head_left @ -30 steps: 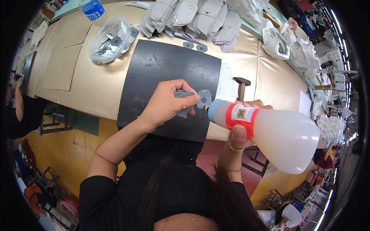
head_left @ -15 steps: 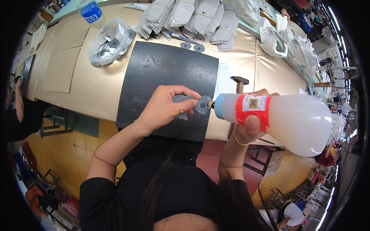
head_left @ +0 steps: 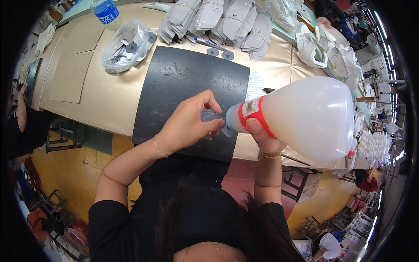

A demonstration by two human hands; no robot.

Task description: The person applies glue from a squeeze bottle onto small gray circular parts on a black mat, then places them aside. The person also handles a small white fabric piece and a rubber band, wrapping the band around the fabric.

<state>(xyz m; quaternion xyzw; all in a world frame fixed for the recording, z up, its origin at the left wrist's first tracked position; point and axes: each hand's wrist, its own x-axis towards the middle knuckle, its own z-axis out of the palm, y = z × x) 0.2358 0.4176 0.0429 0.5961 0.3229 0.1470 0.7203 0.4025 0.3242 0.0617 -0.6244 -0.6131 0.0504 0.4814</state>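
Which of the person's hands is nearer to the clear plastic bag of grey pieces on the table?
Left. The left hand pinches a small grey piece over the black mat, below and right of the plastic bag. The right hand, gripping the white squeeze bottle, lies farther right.

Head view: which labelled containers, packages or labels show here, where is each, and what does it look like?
Translucent white squeeze bottle: held sideways in the right hand; red-edged yellowish label band at its neck.
Clear plastic water bottle: far left of the table; blue-and-white wrap label.
Clear plastic bag of grey cut pieces: beside the black mat; unlabelled.
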